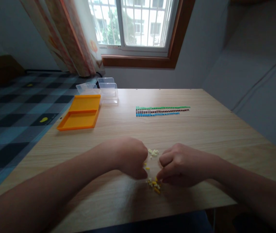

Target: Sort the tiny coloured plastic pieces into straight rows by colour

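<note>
My left hand (128, 158) and right hand (181, 165) rest on the counter (213, 136), close together but not touching, fingers curled in. Whether either pinches a piece I cannot tell. The yellow and white pieces (154, 186) lie scattered between the fingertips, too small to show an axis. Farther off, three coloured rows (162, 111) run left to right. An orange box (82, 111) lies open at far left.
</note>
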Tool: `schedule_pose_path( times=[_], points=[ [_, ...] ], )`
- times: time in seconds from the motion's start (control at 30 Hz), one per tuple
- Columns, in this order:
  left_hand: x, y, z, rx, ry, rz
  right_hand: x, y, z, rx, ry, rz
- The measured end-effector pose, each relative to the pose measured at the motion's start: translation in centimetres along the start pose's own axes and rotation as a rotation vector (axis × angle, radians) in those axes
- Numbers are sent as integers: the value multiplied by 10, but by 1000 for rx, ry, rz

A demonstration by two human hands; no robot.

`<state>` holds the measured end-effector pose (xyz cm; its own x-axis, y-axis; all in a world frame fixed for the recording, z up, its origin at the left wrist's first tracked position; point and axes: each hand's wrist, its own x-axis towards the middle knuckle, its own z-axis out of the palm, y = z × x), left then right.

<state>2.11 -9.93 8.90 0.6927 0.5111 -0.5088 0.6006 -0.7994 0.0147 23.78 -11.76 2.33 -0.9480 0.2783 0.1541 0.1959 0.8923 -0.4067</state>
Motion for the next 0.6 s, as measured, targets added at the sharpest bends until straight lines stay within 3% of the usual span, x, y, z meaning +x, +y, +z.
schedule_pose_path(
  times=[0.2, 0.37, 0.6],
  points=[
    [4, 1, 9, 0, 36, 23, 0, 3, 0, -38, -1, 4],
    [5, 1, 8, 14, -10, 20, 0, 5, 0, -90, 6, 14],
    [1, -6, -1, 12, -42, -57, 4, 11, 11, -191, 176, 156]
  ],
)
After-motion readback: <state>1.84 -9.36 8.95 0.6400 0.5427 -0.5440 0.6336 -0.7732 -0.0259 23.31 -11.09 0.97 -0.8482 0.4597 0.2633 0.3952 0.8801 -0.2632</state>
